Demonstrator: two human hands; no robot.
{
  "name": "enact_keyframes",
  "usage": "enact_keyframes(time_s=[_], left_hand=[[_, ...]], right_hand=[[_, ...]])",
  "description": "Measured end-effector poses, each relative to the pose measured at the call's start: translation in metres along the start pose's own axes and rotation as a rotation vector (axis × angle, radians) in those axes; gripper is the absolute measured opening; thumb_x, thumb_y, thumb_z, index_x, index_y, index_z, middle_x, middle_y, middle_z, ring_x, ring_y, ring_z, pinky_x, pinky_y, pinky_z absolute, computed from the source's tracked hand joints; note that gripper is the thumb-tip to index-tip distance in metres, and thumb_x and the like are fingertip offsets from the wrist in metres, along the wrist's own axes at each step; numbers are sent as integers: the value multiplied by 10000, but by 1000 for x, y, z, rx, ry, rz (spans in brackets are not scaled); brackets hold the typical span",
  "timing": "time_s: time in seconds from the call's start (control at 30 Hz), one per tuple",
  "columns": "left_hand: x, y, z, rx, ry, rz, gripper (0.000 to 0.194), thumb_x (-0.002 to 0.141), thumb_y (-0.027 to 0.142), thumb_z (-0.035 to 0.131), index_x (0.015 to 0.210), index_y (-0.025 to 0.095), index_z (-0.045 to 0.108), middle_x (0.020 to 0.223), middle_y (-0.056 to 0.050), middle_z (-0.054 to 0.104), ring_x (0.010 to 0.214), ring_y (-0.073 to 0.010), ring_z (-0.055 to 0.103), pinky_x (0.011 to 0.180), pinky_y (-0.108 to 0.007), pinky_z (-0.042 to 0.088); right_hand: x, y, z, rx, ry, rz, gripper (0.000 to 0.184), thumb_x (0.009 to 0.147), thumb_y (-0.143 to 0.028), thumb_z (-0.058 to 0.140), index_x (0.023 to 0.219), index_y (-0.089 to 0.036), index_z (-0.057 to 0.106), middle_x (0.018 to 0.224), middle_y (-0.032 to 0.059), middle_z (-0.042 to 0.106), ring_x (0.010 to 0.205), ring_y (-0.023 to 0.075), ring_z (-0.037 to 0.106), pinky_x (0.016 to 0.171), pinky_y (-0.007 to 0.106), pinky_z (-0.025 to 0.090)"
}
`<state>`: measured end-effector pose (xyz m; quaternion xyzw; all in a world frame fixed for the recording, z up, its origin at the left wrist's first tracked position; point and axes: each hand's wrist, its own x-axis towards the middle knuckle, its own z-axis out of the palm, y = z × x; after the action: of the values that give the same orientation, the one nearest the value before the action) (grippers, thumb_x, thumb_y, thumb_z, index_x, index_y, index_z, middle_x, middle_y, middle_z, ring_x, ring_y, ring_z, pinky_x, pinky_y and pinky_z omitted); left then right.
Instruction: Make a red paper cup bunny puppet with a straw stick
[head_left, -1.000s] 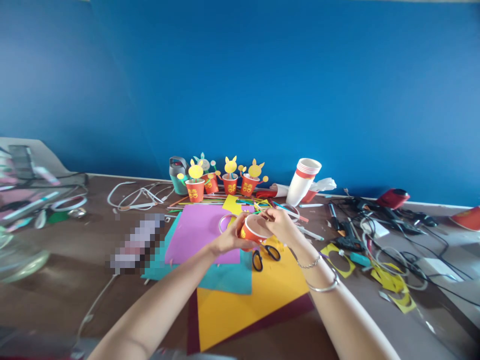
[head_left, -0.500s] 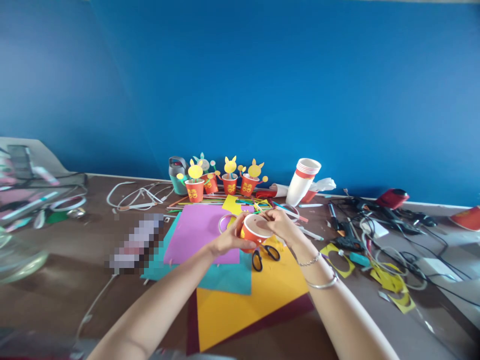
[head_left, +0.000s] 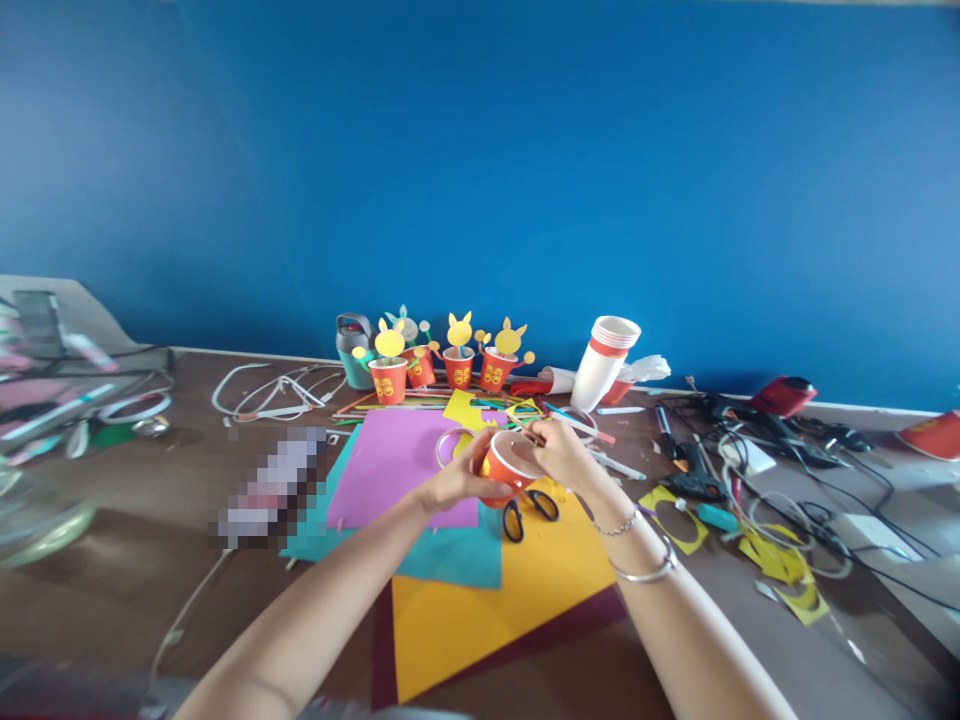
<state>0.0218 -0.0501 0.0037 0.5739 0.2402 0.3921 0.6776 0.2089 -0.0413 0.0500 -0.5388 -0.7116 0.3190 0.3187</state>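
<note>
My left hand point(head_left: 461, 480) is closed around a red paper cup point(head_left: 501, 478) with yellow print, held tilted above the coloured paper. The cup's pale bottom or inside faces up towards me. At the cup's far right edge my right hand point(head_left: 559, 450) is closed, its fingertips pinching a thin, stick-like thing point(head_left: 531, 432) that is mostly hidden. Just below the cup lie scissors point(head_left: 543, 506) with black handles, their blades partly covered. Under the hands spread purple point(head_left: 397, 460), teal point(head_left: 450, 560) and orange paper point(head_left: 480, 630) sheets.
Several red cups with yellow animal-shaped cutouts point(head_left: 389, 378) stand along the blue wall. A stack of white cups point(head_left: 606, 362) leans at their right. Glue guns point(head_left: 697, 475), cables and yellow paper scraps point(head_left: 784, 560) lie at right; a white cable point(head_left: 277, 395) and a bottle point(head_left: 355, 350) at back left.
The cup has tipped slightly more towards the right hand, and the right hand has shifted a little at the cup's edge. The camera view has moved very slightly.
</note>
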Motion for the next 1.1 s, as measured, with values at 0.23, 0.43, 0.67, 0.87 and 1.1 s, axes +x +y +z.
enact_keyframes(time_s=[0.23,0.43,0.67,0.87,1.1], left_hand=[[4,-5,-8,113,65,-1,771,592,356,876,1265,220,526,1178,-86,648,1077,-279,623,931,-425,494],[7,-12,-15,191,132,62,690,613,343,860,1205,217,529,1102,-54,646,993,-232,633,841,-343,522],[8,-11,-14,239,142,104,659,630,369,843,1194,215,537,1098,-64,653,977,-238,639,829,-361,527],[9,-15,-15,334,129,142,672,667,374,827,1226,200,497,1153,-94,624,994,-244,637,819,-356,540],[10,-27,-10,461,170,318,658,722,335,799,1277,186,478,1240,-131,611,1138,-275,613,949,-389,512]], right_hand=[[0,6,-5,-156,126,-193,209,908,-347,503,789,-197,588,705,25,573,622,162,551,562,267,431],[-8,4,-16,-338,185,-245,135,867,-152,488,829,-204,606,772,43,671,713,190,630,658,291,464],[-15,-11,-14,-413,139,-235,191,786,-44,553,823,-183,679,860,64,738,817,203,671,735,288,459],[-15,-13,-7,-492,130,-162,190,827,-51,558,802,-170,703,881,91,731,840,214,668,721,281,440],[-19,-24,-1,-556,120,-112,261,920,-162,534,684,-172,647,784,75,698,773,190,643,687,265,404]])
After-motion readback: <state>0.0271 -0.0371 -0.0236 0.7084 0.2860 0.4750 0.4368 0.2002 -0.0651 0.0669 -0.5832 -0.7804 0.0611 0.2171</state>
